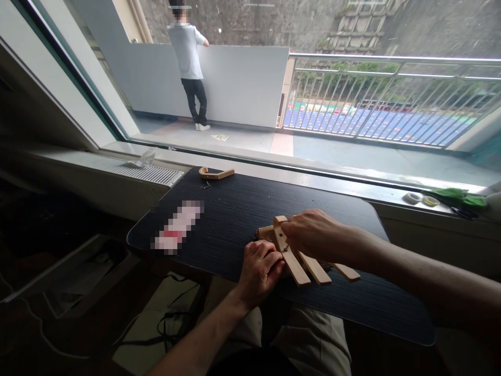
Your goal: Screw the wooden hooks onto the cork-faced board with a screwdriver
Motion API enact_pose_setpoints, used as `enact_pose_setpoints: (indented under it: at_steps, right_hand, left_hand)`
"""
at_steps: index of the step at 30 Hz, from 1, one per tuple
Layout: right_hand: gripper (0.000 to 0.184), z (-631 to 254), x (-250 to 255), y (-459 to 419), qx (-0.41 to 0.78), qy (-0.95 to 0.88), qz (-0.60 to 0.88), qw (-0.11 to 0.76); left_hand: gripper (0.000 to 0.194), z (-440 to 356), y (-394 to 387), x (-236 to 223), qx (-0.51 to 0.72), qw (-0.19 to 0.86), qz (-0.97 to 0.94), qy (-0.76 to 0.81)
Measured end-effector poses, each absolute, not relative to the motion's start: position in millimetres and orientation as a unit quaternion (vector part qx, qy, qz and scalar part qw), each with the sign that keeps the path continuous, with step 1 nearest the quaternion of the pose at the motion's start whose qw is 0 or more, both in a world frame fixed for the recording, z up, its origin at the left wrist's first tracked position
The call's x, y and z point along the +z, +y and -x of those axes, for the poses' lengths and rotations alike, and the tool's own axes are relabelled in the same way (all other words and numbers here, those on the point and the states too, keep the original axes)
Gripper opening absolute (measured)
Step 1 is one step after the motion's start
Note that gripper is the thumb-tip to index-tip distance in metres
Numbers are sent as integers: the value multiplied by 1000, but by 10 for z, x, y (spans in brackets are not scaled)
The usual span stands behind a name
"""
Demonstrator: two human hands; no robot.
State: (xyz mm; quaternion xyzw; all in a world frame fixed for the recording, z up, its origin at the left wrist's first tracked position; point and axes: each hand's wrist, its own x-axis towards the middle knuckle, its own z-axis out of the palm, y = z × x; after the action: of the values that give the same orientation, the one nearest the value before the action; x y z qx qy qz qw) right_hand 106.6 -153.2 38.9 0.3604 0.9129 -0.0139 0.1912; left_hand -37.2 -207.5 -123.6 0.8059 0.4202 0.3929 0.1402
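Note:
A small wooden hook rack lies on the dark table, with flat wooden hooks [296,269] fanning toward me from a wooden bar [266,233]. My right hand [311,230] is closed in a fist at the curved upper end of the nearest-left hook; its fingertips are hidden. Beside that hook's lower left edge, my left hand [261,269] is closed with bent fingers against the rack, steadying contact partly hidden. A small screw [286,249] shows on the hook between the hands. One loose curved wooden hook [217,174] lies at the table's far left corner.
Loose screws [206,185] lie by the far hook. A blurred pink-and-red packet [178,228] rests on the black table [230,224]. Tape rolls [420,199] and a green bundle [456,197] sit on the sill. Beyond the glass stands a person [188,52].

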Motion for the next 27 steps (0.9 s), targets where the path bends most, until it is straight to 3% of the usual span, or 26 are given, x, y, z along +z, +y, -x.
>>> enact_pose_setpoints:
  at_steps: [7, 13, 27]
  right_hand:
    - [20, -1014, 519, -1554, 1, 896, -402, 187]
    - [15, -1081, 719, -1561, -62, 899, -371, 223]
    - [18, -1082, 499, -1489, -8, 915, -367, 166]
  left_hand:
    - [14, 371, -2093, -1218, 380, 140, -811, 423]
    - [28, 379, -2085, -1237, 370, 135, -819, 417]
    - [23, 364, -2073, -1226, 340, 104, -833, 424]
